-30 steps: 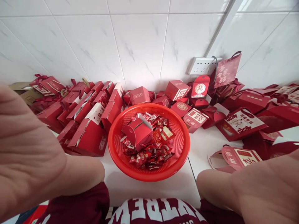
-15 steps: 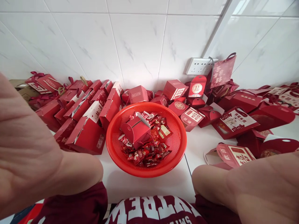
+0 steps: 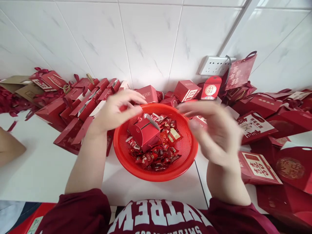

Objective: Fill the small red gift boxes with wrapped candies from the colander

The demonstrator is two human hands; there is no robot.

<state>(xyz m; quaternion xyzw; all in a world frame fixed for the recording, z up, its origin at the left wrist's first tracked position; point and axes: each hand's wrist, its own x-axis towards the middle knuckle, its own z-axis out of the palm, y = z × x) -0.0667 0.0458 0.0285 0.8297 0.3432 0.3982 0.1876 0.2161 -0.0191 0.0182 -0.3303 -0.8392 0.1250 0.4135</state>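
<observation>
A round red plastic basket sits on the white table in front of me. Inside it lie many red-wrapped candies, with a small red gift box resting tilted on top. My left hand hovers over the basket's far left rim, fingers apart and holding nothing. Opposite it, my right hand is above the right rim; it is blurred by motion, but its fingers look spread and nothing shows in them. Neither hand touches the small box.
Red gift boxes stand in rows at the left. More boxes and bags crowd the right, near a wall socket. Another person's arm shows at the left edge. A white tiled wall closes off the back.
Both hands have moved from close to the camera, palms showing, forward and inward to the basket's sides. The view has shifted slightly. Another person's arm has come into view at left.
</observation>
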